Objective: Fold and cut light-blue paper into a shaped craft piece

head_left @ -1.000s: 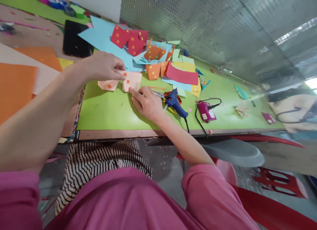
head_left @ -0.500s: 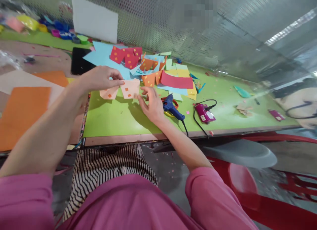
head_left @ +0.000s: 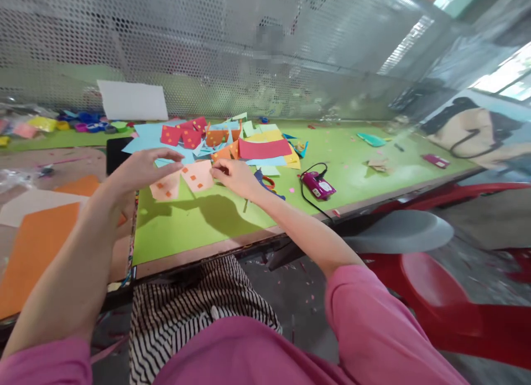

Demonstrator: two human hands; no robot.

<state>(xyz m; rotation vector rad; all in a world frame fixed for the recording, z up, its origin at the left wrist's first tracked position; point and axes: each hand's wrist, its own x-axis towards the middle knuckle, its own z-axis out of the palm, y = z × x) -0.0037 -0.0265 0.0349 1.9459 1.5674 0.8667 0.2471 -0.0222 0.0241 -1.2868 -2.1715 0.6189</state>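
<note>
Here, pink paper between left hand, hold unclear, and right hand, pinching it

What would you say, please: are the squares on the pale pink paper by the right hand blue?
No, the squares on the pale pink paper look orange.

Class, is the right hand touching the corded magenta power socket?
Apart. The head view plainly shows green tabletop between the right hand and the corded magenta power socket.
</note>
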